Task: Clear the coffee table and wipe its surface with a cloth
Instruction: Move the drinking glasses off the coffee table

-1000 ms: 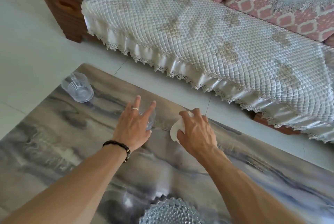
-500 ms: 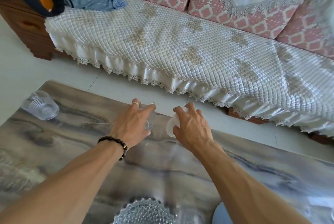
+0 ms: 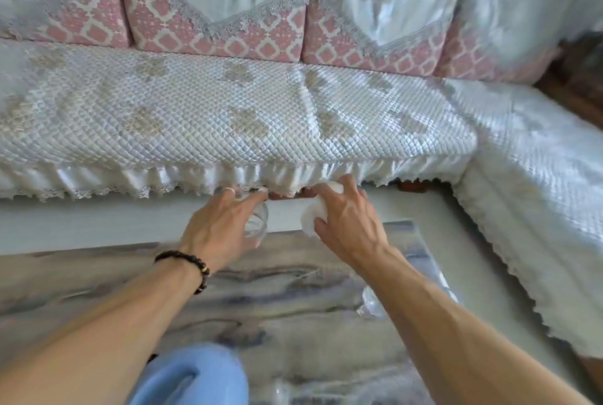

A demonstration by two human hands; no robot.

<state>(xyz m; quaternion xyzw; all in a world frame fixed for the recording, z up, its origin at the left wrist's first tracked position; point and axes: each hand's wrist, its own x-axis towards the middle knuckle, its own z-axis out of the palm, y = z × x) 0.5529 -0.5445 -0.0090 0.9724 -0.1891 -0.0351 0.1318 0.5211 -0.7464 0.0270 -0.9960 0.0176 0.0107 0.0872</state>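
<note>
My left hand (image 3: 220, 225) grips a clear glass cup (image 3: 257, 220) at the far edge of the marble-patterned coffee table (image 3: 277, 306). Just to its right, my right hand (image 3: 346, 221) holds a crumpled white tissue (image 3: 315, 215), with its fingers curled over it. Both hands are raised near the table's far edge, in front of the sofa's frill. Most of the cup is hidden behind my left hand.
A white quilted sofa (image 3: 228, 117) with pink patterned cushions (image 3: 215, 32) runs along the far side and bends round on the right. A light blue object (image 3: 192, 375) stands at the table's near edge. Something clear (image 3: 370, 305) lies beside my right forearm.
The view swung right and up, so the second cup and the glass bowl left the frame. Both hands moved toward the table's far edge, still holding the cup and the tissue.
</note>
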